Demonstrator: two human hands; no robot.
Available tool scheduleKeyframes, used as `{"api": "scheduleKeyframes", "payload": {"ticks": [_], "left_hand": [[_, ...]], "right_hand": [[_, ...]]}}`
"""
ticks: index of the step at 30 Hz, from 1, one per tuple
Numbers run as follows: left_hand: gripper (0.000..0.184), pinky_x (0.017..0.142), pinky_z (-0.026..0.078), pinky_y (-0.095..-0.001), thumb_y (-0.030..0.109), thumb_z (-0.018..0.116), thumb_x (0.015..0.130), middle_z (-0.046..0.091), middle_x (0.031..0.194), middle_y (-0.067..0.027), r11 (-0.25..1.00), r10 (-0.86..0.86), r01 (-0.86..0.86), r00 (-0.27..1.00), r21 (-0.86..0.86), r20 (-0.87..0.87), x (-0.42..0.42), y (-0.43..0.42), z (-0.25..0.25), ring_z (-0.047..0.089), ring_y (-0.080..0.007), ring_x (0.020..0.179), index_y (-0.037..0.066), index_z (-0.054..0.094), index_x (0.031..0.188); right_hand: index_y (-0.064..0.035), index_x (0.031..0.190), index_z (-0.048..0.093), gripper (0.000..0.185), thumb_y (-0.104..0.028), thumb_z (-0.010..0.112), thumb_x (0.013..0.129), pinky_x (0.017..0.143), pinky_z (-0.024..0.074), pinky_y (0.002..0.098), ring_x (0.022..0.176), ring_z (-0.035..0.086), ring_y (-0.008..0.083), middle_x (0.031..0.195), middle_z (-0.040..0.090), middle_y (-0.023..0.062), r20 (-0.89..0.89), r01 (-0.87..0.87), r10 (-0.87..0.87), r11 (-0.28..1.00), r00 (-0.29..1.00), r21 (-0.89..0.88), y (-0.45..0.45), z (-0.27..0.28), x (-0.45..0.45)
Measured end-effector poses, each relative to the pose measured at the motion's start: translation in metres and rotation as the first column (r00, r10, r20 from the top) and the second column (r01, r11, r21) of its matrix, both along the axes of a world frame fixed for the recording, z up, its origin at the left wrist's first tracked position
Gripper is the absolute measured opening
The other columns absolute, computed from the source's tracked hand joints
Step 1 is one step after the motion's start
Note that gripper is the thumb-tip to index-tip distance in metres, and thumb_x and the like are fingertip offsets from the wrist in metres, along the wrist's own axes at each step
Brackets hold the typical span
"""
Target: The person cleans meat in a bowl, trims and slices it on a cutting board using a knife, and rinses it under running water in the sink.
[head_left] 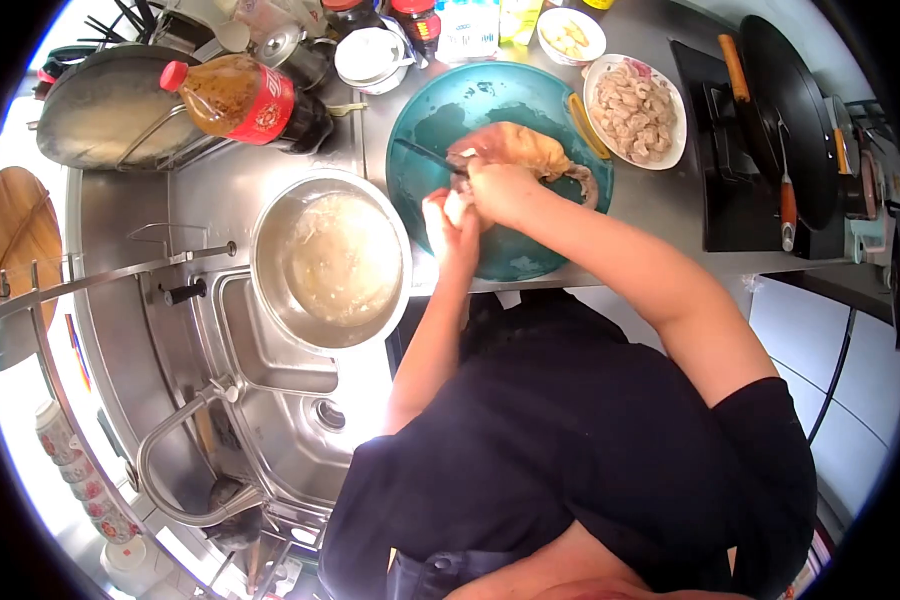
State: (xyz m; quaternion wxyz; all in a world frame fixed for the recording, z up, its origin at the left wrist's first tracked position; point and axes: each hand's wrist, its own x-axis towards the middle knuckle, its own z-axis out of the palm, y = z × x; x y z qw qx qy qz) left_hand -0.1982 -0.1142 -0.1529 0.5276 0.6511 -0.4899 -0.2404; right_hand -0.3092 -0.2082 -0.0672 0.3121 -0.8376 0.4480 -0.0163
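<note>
Raw poultry point(522, 148), yellowish and pink with a thin neck-like end toward the right, lies on the round teal cutting board point(500, 90). My right hand point(500, 190) is closed at the near left side of the meat, around what looks like the handle of a dark knife point(425, 154). Its blade points up and left over the board; the handle is mostly hidden. Just below and left, my left hand point(452, 228) is closed on a pale end of the poultry, close against my right hand. Fingers partly cover the spot between the hands.
Left of the board, a metal basin point(260, 255) of cloudy liquid stands over the sink point(290, 435). A cola bottle point(260, 118) with brown contents is behind it. At the right are a plate of meat chunks point(635, 110) and a wok point(795, 150); a small bowl point(570, 38) stands behind.
</note>
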Motion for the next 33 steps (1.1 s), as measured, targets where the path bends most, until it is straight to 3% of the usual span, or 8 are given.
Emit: {"api": "scheduleKeyframes", "payload": {"ticks": [12,18,19,23,26,30,31,33], "left_hand": [[0.031,0.093,0.041,-0.0380,0.003,0.056,0.080,0.048,0.111,-0.0175,0.999,0.035,-0.039,0.988,-0.029,-0.148,0.005,0.009,0.001,0.050,-0.0285,0.101,-0.002,0.044,0.108],[0.025,0.090,0.042,-0.0340,0.001,0.056,0.084,0.044,0.116,-0.0134,0.997,-0.083,0.082,0.983,-0.011,-0.165,0.003,0.033,-0.011,0.049,-0.0215,0.099,0.001,0.043,0.105],[0.029,0.087,0.043,-0.0364,0.003,0.058,0.078,0.049,0.111,-0.0167,0.999,0.037,-0.023,0.922,0.042,-0.387,-0.002,0.032,0.003,0.051,-0.0271,0.098,-0.001,0.045,0.105],[0.032,0.085,0.046,-0.0386,0.007,0.061,0.078,0.055,0.110,-0.0171,0.984,0.163,-0.170,0.981,-0.060,-0.110,0.005,0.031,-0.013,0.055,-0.0280,0.094,-0.002,0.048,0.106],[0.033,0.084,0.047,-0.0371,0.009,0.063,0.079,0.056,0.110,-0.0168,0.971,0.241,-0.238,0.963,0.039,-0.123,0.010,0.031,-0.008,0.056,-0.0266,0.095,-0.002,0.049,0.107],[0.030,0.085,0.046,-0.0329,0.007,0.058,0.083,0.054,0.108,-0.0131,0.991,0.114,-0.079,0.918,0.107,-0.380,0.008,0.045,-0.005,0.055,-0.0207,0.097,0.001,0.048,0.112],[0.030,0.087,0.045,-0.0326,0.005,0.056,0.084,0.053,0.107,-0.0110,0.987,0.075,0.022,0.819,0.161,-0.569,0.001,0.054,-0.008,0.053,-0.0202,0.099,0.003,0.048,0.112],[0.031,0.090,0.043,-0.0334,0.004,0.055,0.082,0.053,0.108,-0.0115,0.992,0.031,0.021,0.911,0.121,-0.412,-0.009,0.060,-0.007,0.052,-0.0209,0.100,0.003,0.048,0.112]], "right_hand": [[0.0005,0.098,0.049,0.023,-0.022,0.049,0.094,0.071,0.0507,0.0509,0.079,0.065,0.0411,0.081,0.066,0.0246,-0.223,0.030,0.011,0.983,0.975,0.181,0.054,0.009,-0.077],[0.0030,0.105,0.050,0.023,-0.010,0.048,0.086,0.070,0.0524,0.0481,0.080,0.066,0.0390,0.083,0.066,0.0251,-0.081,-0.051,0.050,0.999,0.995,-0.004,0.018,-0.027,-0.008],[0.0031,0.104,0.050,0.023,-0.011,0.049,0.086,0.070,0.0524,0.0480,0.079,0.067,0.0389,0.083,0.066,0.0248,-0.124,-0.034,0.039,0.999,0.992,0.041,0.021,-0.017,-0.009],[0.0033,0.100,0.049,0.021,-0.014,0.051,0.089,0.068,0.0519,0.0484,0.076,0.067,0.0386,0.081,0.066,0.0237,-0.207,-0.008,0.035,0.992,0.978,0.130,0.057,0.000,-0.050],[0.0025,0.098,0.049,0.020,-0.015,0.052,0.090,0.068,0.0518,0.0481,0.078,0.067,0.0386,0.081,0.066,0.0232,-0.285,-0.014,0.064,0.984,0.956,0.177,0.073,0.016,-0.085],[0.0018,0.096,0.048,0.020,-0.017,0.052,0.091,0.069,0.0515,0.0481,0.079,0.066,0.0389,0.079,0.066,0.0228,-0.216,-0.045,0.067,0.993,0.974,0.106,0.068,0.012,-0.070],[0.0013,0.095,0.047,0.020,-0.018,0.051,0.092,0.068,0.0511,0.0490,0.076,0.065,0.0397,0.076,0.065,0.0228,-0.182,-0.051,0.063,0.996,0.981,0.069,0.063,0.003,-0.058],[0.0006,0.094,0.046,0.021,-0.020,0.051,0.093,0.067,0.0505,0.0499,0.075,0.064,0.0408,0.075,0.064,0.0231,-0.146,-0.062,0.066,0.997,0.987,0.035,0.054,-0.008,-0.042]]}}
